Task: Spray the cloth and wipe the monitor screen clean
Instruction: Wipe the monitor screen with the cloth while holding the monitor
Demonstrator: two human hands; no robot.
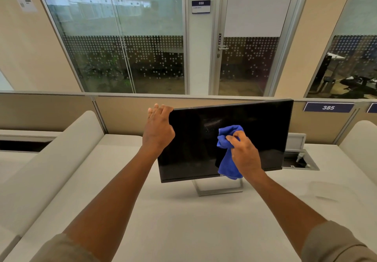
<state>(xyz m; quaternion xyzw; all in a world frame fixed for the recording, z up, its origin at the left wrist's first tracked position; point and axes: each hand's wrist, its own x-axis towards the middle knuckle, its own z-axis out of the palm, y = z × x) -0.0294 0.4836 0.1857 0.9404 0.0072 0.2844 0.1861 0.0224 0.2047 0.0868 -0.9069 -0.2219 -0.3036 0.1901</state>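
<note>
A black monitor [255,131] stands on a silver stand [218,189] in the middle of a white desk [183,221]; its screen is dark, with faint smears near the upper middle. My left hand [158,129] grips the monitor's top left corner, fingers curled over the edge. My right hand [243,153] holds a bunched blue cloth [228,163] against the middle of the screen; part of the cloth hangs down to the lower bezel. No spray bottle is in view.
Beige partition panels [122,110] run behind the desk, one with a "385" sign [328,107]. White curved dividers [51,159] flank the desk. An open cable hatch [299,159] lies right of the monitor. Glass walls and a door stand beyond.
</note>
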